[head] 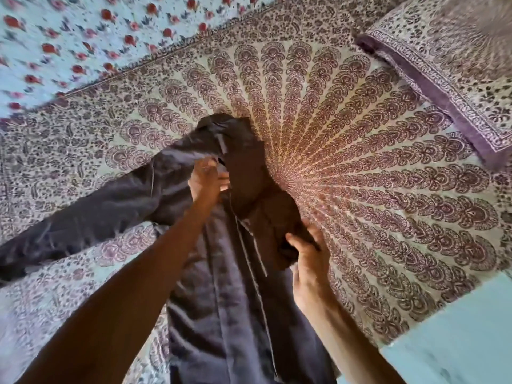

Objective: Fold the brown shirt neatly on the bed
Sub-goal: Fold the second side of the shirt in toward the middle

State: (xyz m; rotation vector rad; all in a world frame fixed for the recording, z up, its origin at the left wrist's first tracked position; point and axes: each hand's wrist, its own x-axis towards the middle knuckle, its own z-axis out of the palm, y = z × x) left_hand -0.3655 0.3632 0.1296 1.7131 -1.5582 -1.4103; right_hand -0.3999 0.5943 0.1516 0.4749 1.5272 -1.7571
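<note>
**Both hands gripping the brown shirt on the patterned bed**

At nine o'clock, one sleeve (83, 217) of the brown shirt (235, 314) is lying stretched across the mandala bedspread (374, 176) toward the frame's left edge. Just left of centre, the left hand (206, 180) is pinching the fabric near the collar (221, 134), fingers closed on the cloth. The shirt's body is running from centre down to six o'clock. Slightly right of centre, the right hand (307, 256) is clutching a bunched fold of the darker fabric. At one o'clock, a matching pillow (443, 65) is resting on the spread, while a floral sheet (69, 37) is showing at eleven o'clock.
</note>
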